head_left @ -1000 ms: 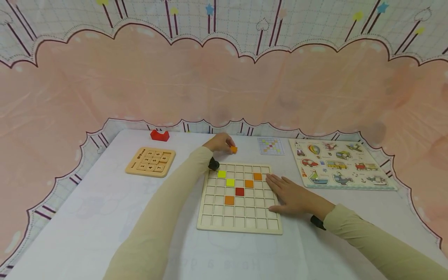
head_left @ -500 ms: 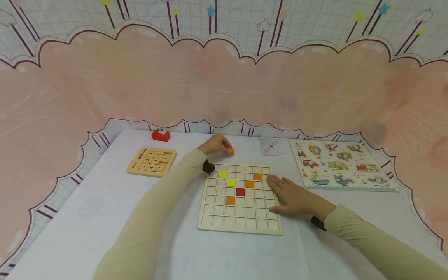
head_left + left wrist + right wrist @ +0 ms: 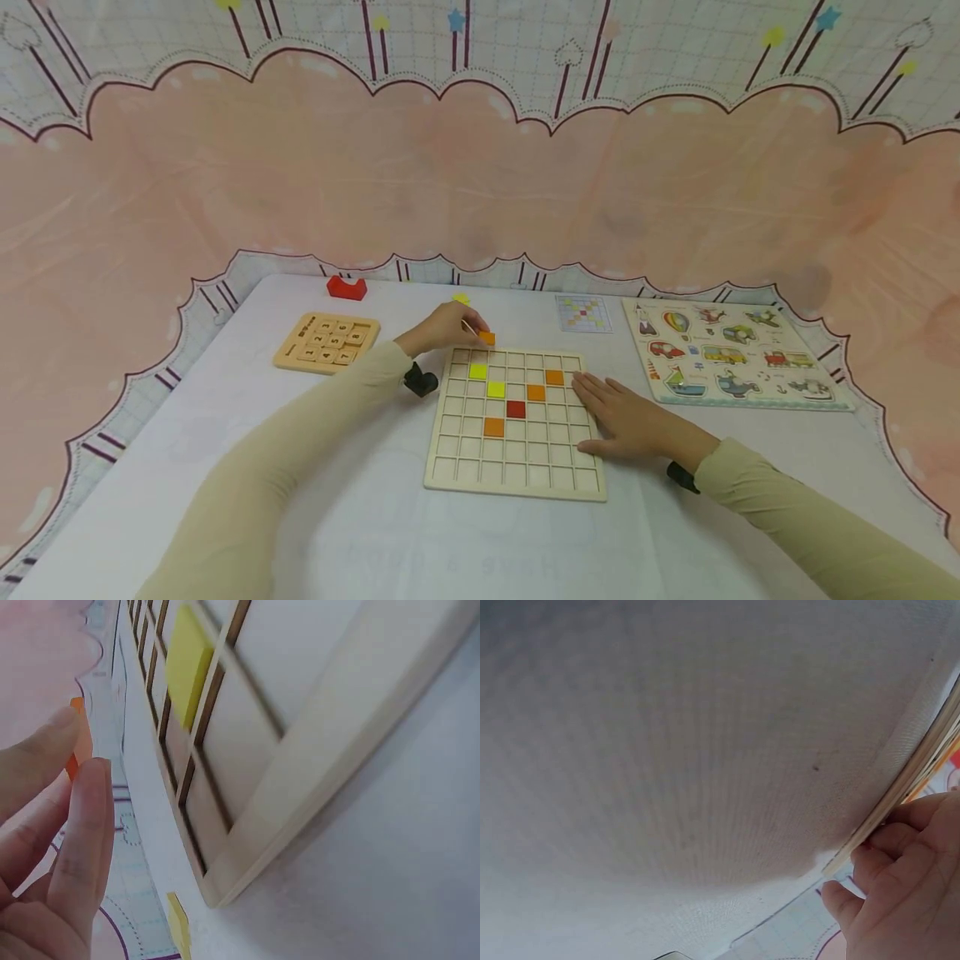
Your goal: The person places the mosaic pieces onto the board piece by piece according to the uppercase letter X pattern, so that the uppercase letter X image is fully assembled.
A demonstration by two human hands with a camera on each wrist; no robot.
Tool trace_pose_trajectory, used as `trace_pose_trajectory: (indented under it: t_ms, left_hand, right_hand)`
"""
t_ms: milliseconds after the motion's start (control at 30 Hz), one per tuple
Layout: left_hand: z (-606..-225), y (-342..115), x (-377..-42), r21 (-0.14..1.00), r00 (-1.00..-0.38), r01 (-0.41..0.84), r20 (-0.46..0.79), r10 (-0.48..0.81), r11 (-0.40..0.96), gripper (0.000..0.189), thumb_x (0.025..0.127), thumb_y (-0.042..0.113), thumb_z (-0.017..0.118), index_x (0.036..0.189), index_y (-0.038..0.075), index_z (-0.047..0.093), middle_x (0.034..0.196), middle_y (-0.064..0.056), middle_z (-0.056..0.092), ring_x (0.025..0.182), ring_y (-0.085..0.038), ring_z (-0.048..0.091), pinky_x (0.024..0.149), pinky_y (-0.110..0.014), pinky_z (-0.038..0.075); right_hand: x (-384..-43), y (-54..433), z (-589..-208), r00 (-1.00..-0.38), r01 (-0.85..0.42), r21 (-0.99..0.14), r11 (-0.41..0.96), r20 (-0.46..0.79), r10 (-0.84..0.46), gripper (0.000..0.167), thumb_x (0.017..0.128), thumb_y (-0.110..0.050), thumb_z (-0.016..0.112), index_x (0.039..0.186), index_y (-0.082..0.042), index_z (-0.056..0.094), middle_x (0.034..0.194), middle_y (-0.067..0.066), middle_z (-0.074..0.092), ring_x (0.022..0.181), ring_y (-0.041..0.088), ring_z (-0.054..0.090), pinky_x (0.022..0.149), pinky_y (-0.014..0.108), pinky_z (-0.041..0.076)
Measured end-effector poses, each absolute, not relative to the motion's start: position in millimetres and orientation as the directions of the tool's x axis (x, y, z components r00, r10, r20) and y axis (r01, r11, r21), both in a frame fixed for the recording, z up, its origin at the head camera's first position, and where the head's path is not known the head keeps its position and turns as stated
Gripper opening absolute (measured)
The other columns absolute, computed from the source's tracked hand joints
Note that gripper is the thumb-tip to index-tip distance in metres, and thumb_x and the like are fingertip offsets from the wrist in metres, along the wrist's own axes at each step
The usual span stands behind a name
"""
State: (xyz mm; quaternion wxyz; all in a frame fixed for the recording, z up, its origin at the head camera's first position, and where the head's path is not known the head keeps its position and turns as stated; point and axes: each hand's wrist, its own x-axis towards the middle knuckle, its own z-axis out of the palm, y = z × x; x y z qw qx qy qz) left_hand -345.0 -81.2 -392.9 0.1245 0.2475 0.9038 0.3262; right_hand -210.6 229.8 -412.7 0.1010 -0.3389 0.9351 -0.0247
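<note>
Grid board (image 3: 537,432) steadied at right, orange tile (image 3: 487,339) pinched at left

White surface (image 3: 375,525) spans the lower half of the head view; the board lies flat on it, right of lower centre. Against its right edge rests the right hand (image 3: 630,421), fingers loosely spread and gripping nothing that shows; light contact should be enough to keep the frame from sliding. Near the board's upper left, the left hand (image 3: 444,326) has thumb and fingertips closed to the tile's thickness, holding that tile just by the upper edge.

Right of upper centre, the pattern card (image 3: 583,314) shows coloured diagonals, worth checking before choosing a cell. On the board, yellow, orange and red tiles (image 3: 516,409) form two crossing diagonals, so an approach from above would best spare them. As for the held tile, a grip by opposite sides, a level descent and one fingertip press should seat it neatly.
</note>
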Motion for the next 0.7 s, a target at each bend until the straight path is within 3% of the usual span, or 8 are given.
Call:
trace_pose_trajectory:
  t_ms: [400, 700]
  left_hand:
    - [-391.9, -99.6, -287.2, 0.637, -0.76, 0.489, -0.024, 0.65, 0.596, 0.025, 0.078, 0.019, 0.076, 0.099, 0.005, 0.071, 0.095, -0.005, 0.071, 0.079, -0.009, 0.062, 0.076, -0.023, 0.052]
    - [-394.2, -105.4, -253.8, 0.673, -0.722, 0.489, -0.046, 0.691, 0.555, 0.025, 0.077, 0.018, 0.077, 0.098, 0.006, 0.07, 0.089, -0.002, 0.069, 0.075, -0.006, 0.056, 0.073, -0.018, 0.051]
  right_hand:
    - [-212.3, 229.3, -412.9, -0.741, -0.638, -0.119, 0.761, -0.172, -0.649, 0.093, 0.088, -0.063, 0.046, 0.148, 0.003, 0.017, 0.156, 0.019, 0.017, 0.144, 0.034, 0.018, 0.115, 0.053, 0.019]
    - [-211.7, 228.5, -412.5, -0.743, -0.633, -0.124, 0.764, -0.179, -0.644, 0.094, 0.088, -0.063, 0.046, 0.148, 0.003, 0.017, 0.156, 0.019, 0.016, 0.144, 0.035, 0.018, 0.115, 0.053, 0.019]
